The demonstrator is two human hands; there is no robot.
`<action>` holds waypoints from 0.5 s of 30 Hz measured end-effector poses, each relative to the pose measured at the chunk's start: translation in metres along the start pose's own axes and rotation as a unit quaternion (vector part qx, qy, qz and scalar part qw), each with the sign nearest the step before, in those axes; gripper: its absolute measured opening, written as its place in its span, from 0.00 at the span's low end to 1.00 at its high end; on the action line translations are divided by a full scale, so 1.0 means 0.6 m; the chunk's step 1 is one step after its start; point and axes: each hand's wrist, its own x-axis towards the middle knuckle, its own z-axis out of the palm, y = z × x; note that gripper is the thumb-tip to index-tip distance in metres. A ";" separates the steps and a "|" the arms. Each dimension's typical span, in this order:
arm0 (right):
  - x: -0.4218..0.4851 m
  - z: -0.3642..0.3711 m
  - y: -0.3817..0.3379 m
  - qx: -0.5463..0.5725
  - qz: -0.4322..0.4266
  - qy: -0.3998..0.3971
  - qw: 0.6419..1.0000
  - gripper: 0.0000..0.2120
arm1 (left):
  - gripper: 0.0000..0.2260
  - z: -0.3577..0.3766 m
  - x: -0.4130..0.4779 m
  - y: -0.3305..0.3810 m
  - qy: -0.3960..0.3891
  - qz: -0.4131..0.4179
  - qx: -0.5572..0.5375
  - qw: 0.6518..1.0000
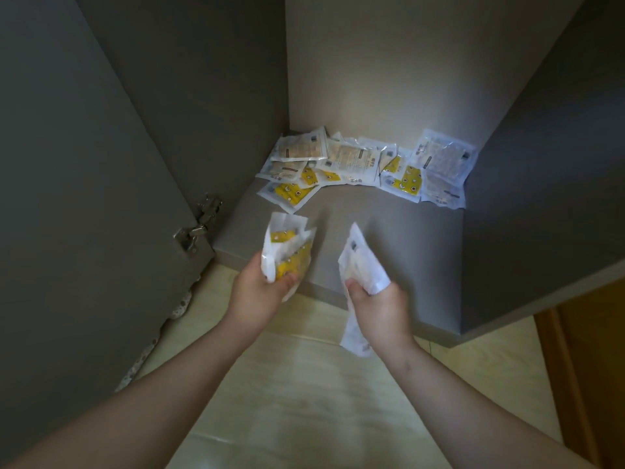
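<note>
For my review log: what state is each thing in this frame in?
Left hand: gripping a bunch of yellow packets.
Right hand: gripping a bunch of white packets.
Loose packets: lying scattered and overlapping at the back of the cabinet shelf.
Cabinet door: open, hinge exposed.

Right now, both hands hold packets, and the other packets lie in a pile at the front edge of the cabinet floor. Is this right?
Not entirely. In the head view the left hand holds yellow packets and the right hand white packets, but the pile lies at the back of the cabinet floor, against the rear wall, not at its front edge.
</note>
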 end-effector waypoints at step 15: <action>-0.051 0.060 -0.047 0.399 0.265 -0.065 0.875 0.18 | 0.17 -0.075 -0.077 0.012 0.076 -0.192 -0.233 0.950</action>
